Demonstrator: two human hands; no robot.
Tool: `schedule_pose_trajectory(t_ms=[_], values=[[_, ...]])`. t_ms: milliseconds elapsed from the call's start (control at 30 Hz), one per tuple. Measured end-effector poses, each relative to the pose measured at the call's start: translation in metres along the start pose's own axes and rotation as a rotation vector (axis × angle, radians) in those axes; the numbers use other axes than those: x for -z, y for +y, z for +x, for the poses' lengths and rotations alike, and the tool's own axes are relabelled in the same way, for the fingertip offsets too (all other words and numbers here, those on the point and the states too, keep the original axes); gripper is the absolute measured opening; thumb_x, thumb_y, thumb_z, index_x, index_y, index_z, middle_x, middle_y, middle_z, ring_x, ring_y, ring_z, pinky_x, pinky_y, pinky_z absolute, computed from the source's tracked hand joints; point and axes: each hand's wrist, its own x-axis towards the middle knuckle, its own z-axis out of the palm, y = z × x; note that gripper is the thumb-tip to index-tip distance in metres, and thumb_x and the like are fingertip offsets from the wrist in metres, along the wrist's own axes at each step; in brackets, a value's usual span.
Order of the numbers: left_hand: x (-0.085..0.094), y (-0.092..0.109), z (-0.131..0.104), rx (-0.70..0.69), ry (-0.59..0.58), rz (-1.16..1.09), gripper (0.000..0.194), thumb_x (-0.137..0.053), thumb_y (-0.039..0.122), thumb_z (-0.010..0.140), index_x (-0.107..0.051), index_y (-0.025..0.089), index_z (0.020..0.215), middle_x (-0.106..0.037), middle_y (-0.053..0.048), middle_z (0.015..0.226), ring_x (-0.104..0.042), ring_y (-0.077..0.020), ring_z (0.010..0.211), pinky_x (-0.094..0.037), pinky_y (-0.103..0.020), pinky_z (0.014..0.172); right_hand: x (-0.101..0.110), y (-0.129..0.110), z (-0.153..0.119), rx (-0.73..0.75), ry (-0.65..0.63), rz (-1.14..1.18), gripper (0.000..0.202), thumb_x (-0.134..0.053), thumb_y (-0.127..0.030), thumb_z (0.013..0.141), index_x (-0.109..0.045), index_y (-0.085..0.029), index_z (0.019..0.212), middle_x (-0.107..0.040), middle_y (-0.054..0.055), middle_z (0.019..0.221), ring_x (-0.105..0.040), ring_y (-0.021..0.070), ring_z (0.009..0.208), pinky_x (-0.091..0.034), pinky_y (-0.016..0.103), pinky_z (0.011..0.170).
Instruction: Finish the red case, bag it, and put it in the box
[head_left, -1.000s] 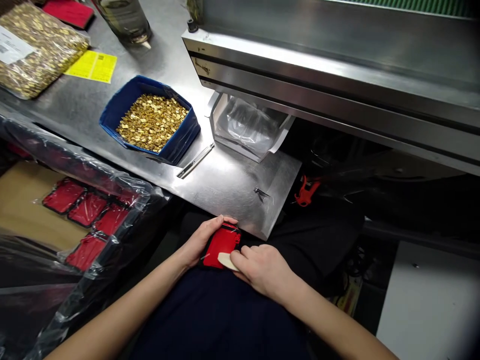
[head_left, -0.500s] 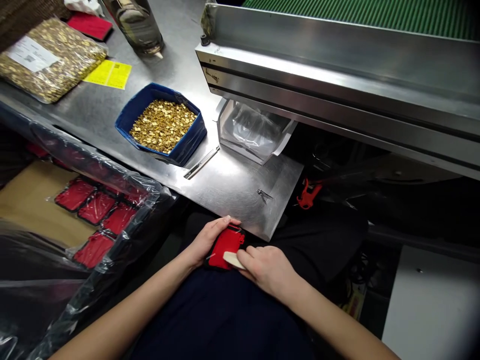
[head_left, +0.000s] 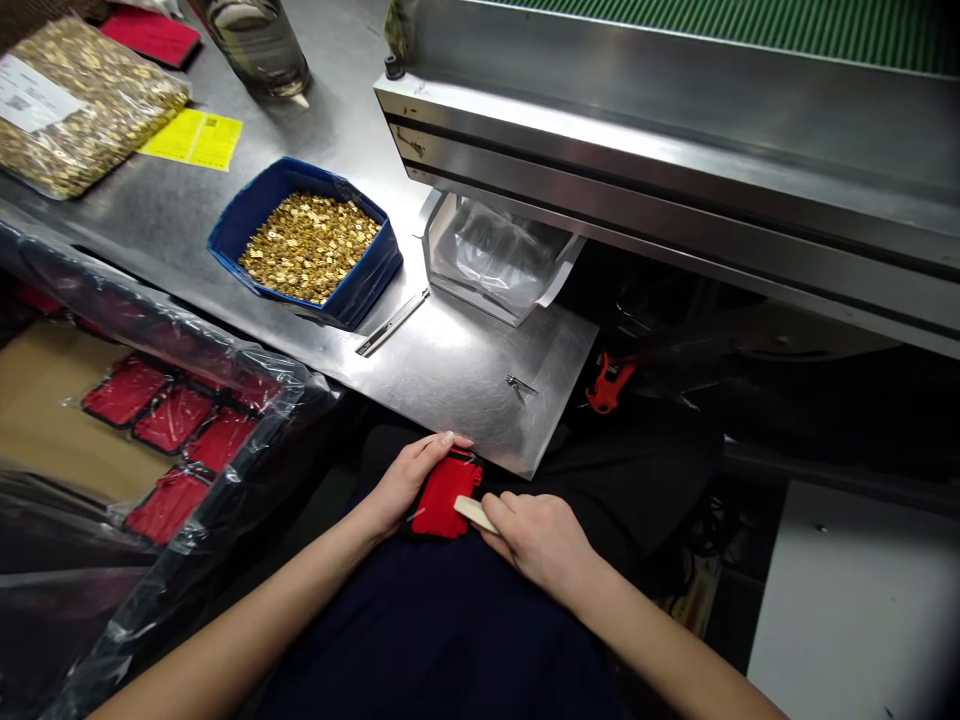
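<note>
On my lap lies a small red rectangular piece [head_left: 441, 497] with black edging, like a little pouch or case. My left hand [head_left: 412, 480] grips it along its left and upper side, thumb near the top edge. My right hand [head_left: 538, 535] is closed around a flat cream-coloured tool [head_left: 474, 514] with a rounded end. That end rests at the right edge of the red face; whether it presses there I cannot tell. Thin pale strips show at two corners of the red piece.
A blue bin [head_left: 300, 300] of small gold metal parts stands on the steel table [head_left: 442, 375]. Near it lie a slim cutter [head_left: 392, 322], nail clippers [head_left: 520, 387] and a grey tray [head_left: 484, 296] with plastic bags. At left, a plastic-lined crate [head_left: 247, 365] holds red pieces; a conveyor [head_left: 637, 130] spans the right.
The cream tool's end has shifted slightly up and to the right across the red piece and is tilted differently. My left hand keeps its hold. The whole view has shifted a little.
</note>
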Motion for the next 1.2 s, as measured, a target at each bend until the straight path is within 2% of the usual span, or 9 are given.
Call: schedule_pose_trajectory(t_ms=[233, 467, 667, 900, 1100, 1200], values=[[-0.002, 0.001, 0.003, -0.028, 0.036, 0.029, 0.052, -0.070, 0.063, 0.088, -0.080, 0.016, 0.106, -0.078, -0.011, 0.111, -0.068, -0.0315, 0.101, -0.050, -0.038, 0.090, -0.001, -0.009, 0.018, 0.013, 0.025, 0.014, 0.033, -0.040, -0.045, 0.111, -0.060, -0.023, 0.098, -0.071, -0.001, 0.080, -0.067, 0.0157, 0.065, -0.023, 0.035, 0.054], [-0.005, 0.004, 0.001, -0.024, 0.035, 0.039, 0.052, -0.071, 0.064, 0.086, -0.080, 0.017, 0.106, -0.078, -0.011, 0.109, -0.070, -0.0321, 0.098, -0.052, -0.038, 0.085, -0.004, 0.004, -0.002, 0.012, 0.010, -0.003, 0.030, -0.046, -0.044, 0.109, -0.060, -0.022, 0.095, -0.069, -0.002, 0.073, -0.064, 0.0147, 0.057, -0.019, 0.035, 0.053], [-0.004, 0.004, 0.002, -0.029, 0.047, 0.048, 0.051, -0.068, 0.063, 0.089, -0.079, 0.016, 0.107, -0.078, -0.011, 0.108, -0.069, -0.0310, 0.098, -0.051, -0.038, 0.089, -0.004, -0.011, 0.017, 0.049, 0.024, -0.004, 0.033, -0.040, -0.046, 0.110, -0.059, -0.022, 0.096, -0.070, 0.000, 0.079, -0.066, 0.0156, 0.062, -0.019, 0.035, 0.054], [-0.006, 0.004, 0.001, -0.027, 0.038, 0.049, 0.052, -0.068, 0.064, 0.089, -0.079, 0.017, 0.107, -0.078, -0.011, 0.108, -0.069, -0.0311, 0.098, -0.051, -0.037, 0.085, -0.002, 0.001, -0.002, 0.005, 0.003, -0.024, 0.025, -0.050, -0.043, 0.107, -0.061, -0.022, 0.098, -0.070, -0.001, 0.073, -0.064, 0.0153, 0.056, -0.017, 0.034, 0.053], [-0.002, 0.000, 0.002, -0.042, 0.038, 0.049, 0.050, -0.068, 0.063, 0.090, -0.080, 0.018, 0.107, -0.078, -0.010, 0.109, -0.068, -0.0303, 0.100, -0.050, -0.037, 0.089, -0.002, -0.010, 0.017, 0.033, 0.009, -0.001, 0.031, -0.042, -0.045, 0.110, -0.060, -0.023, 0.097, -0.072, -0.001, 0.080, -0.067, 0.0160, 0.063, -0.019, 0.035, 0.054], [0.000, 0.000, 0.001, -0.029, 0.011, 0.050, 0.050, -0.064, 0.063, 0.093, -0.079, 0.018, 0.109, -0.078, -0.010, 0.112, -0.068, -0.0305, 0.102, -0.050, -0.037, 0.089, -0.001, -0.007, 0.013, 0.030, 0.013, 0.008, 0.030, -0.044, -0.046, 0.109, -0.061, -0.023, 0.098, -0.071, -0.001, 0.079, -0.066, 0.0159, 0.062, -0.021, 0.035, 0.054]])
